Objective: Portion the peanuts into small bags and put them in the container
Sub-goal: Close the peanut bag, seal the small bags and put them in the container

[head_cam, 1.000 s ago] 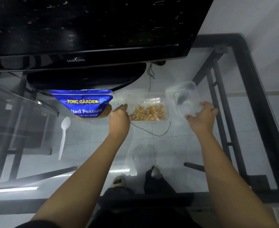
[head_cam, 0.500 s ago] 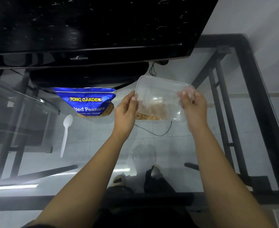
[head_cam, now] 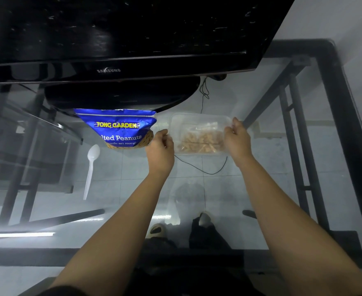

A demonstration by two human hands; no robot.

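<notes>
A clear plastic container (head_cam: 199, 152) sits on the glass table, with small bags of peanuts (head_cam: 201, 139) showing through its clear lid (head_cam: 197, 121). My left hand (head_cam: 160, 149) grips the lid's left edge with curled fingers. My right hand (head_cam: 237, 139) grips the lid's right edge. The lid lies flat over the container. A blue Tong Garden salted peanuts bag (head_cam: 117, 130) stands just left of my left hand.
A white plastic spoon (head_cam: 91, 169) lies on the glass at the left. A black Samsung television (head_cam: 111, 39) on its stand (head_cam: 120, 97) fills the back. The table's black frame (head_cam: 346, 129) runs along the right. A cable (head_cam: 205, 169) and feet show through the glass.
My right hand brought the lid from the right over the container. My left hand took its left edge, and both lowered it from tilted to flat on the container.
</notes>
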